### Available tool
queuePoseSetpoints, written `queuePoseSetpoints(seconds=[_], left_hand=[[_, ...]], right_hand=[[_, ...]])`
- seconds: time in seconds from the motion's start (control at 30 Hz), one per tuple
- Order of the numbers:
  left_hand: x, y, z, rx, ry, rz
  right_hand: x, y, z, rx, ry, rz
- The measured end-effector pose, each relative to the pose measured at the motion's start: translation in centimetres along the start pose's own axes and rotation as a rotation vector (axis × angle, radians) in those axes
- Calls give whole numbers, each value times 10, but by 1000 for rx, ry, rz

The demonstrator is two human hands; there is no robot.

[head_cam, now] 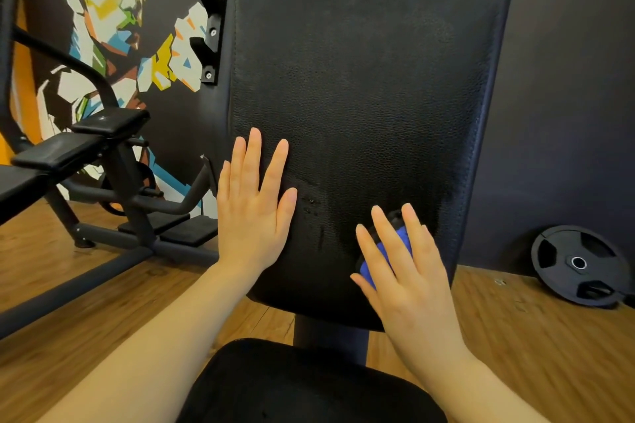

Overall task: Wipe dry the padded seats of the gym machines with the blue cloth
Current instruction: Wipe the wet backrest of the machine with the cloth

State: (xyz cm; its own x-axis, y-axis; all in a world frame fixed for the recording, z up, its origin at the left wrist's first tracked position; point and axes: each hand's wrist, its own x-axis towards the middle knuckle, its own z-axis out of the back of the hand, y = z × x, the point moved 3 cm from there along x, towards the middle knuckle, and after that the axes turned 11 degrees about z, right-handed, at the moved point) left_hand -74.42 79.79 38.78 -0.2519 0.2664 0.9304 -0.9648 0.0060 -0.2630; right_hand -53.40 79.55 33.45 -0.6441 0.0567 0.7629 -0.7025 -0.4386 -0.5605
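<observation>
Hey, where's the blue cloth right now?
In the head view, the blue cloth is under the right hand, pressed against the lower right of the black back pad.

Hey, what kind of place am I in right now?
Most likely a gym. A black padded backrest stands in front of you with a seat pad below, another padded machine sits on the left, and a weight plate leans against the wall on the right.

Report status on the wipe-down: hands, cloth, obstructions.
Left hand flat on back pad, bracing. Right hand presses blue cloth against pad's lower part. Seat pad below, untouched. Nothing in the way.
</observation>
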Motion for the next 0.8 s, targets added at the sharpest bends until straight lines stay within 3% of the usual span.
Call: queuePoseSetpoints(seconds=[0.37,0.8], left_hand=[[0,0,2,-9,18,9],[0,-1,2,-11,8,0]], right_hand=[[67,-61,31,59,-221,-86],[32,-37,18,84,-168,-87]])
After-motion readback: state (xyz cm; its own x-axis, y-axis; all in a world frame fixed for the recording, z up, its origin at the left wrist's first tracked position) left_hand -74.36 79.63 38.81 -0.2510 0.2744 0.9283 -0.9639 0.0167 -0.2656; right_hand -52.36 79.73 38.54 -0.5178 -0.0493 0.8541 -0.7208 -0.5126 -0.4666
